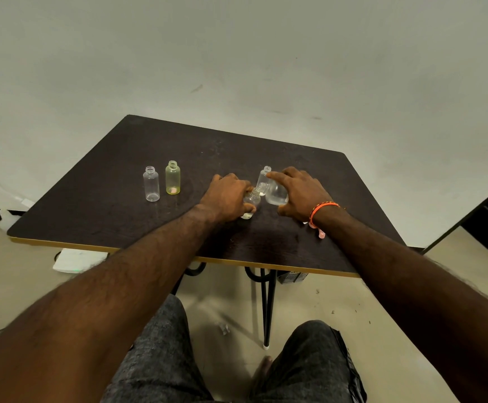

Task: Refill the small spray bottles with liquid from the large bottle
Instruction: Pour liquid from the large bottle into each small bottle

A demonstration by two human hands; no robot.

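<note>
The pouring step is judged to be in hand. Nearest, a small bottle [251,205] is gripped by the left hand [227,196], with the fingers curled round it, and it is stood on the dark surface [97,210], a little tilted perhaps. Only a bit of clear liquid is seen at its bottom, so it is thought to be far from full.

Just beside it, the large bottle [276,194] is held by the right hand [301,193]. The fingers are wrapped over its round body, and it is tipped so its neck is pointed down at the mouth of the small bottle. Whether liquid is running right now cannot be told. An orange band [323,209] is worn on the right wrist.

For the next move, the 2 mouths must be kept lined up and the tip kept slow, because the small mouth is narrow and liquid could be spilled on the surface.

Just behind the hands, 1 more clear bottle [264,179] is stood with no cap. It is very close to the large bottle and could be knocked over.

Farther left, well apart, 2 open bottles are stood side by side: a clear one [151,184] and a yellow-green one [173,178] with something pink at its bottom. These are judged to be waiting for their turn.
</note>
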